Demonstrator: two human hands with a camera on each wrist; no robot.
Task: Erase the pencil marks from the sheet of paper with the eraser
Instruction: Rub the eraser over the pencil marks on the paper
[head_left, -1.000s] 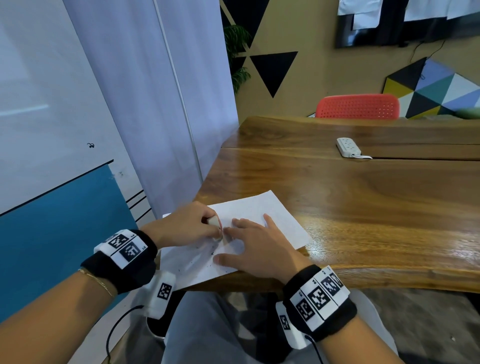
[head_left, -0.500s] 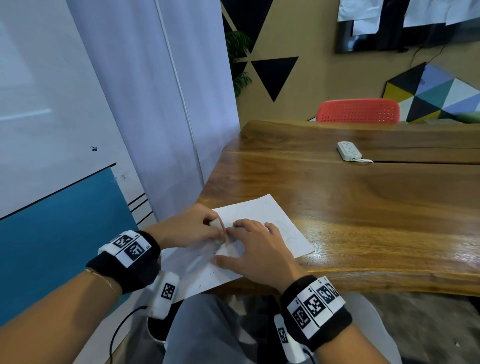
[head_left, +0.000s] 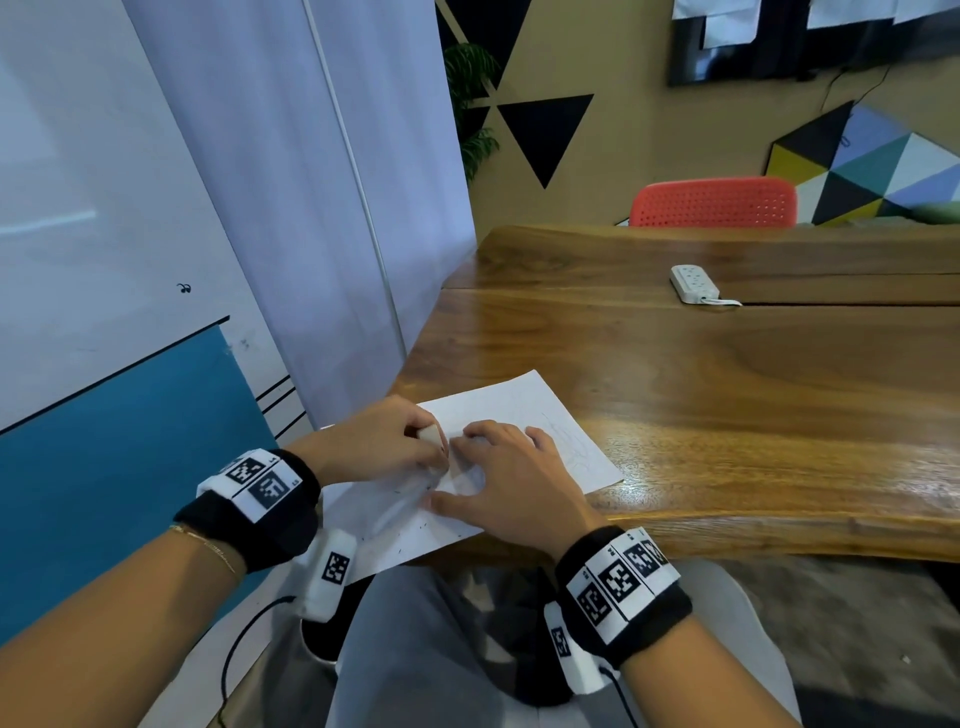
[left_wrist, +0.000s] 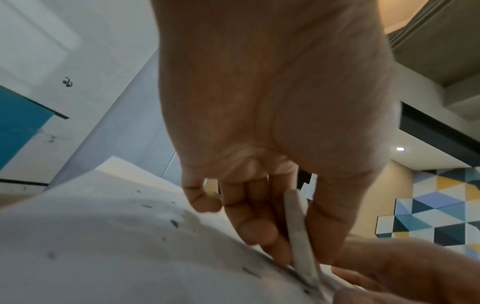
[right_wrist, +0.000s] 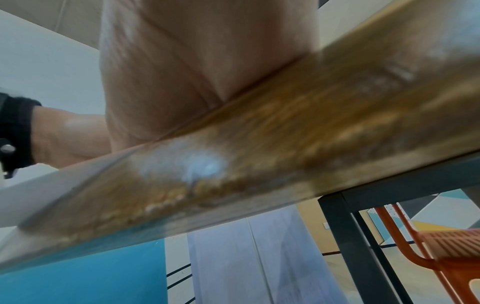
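Pinning the flimsy sheet of paper (head_left: 519, 410) flat-fingered with my right hand (head_left: 511, 480), left hand (head_left: 379, 441) at nine o'clock pinched the soft eraser (head_left: 429, 434).

A long wooden table (head_left: 727, 395) with a glossy brown top and a rough live edge stands on a dark metal frame (right_wrist: 358, 242). A white power strip (head_left: 693, 283) lies on the far part of the top, beside the seam between two planks. A perforated coral-red plastic chair (head_left: 714, 202) stands behind the table. The tan wall carries a black painted triangle (head_left: 545, 132) and a multicoloured panel of triangles (head_left: 872, 171). A green potted plant (head_left: 470, 104) stands beside pale lilac curtains (head_left: 311, 182). A blue-and-white board (head_left: 104, 364) occupies the left.
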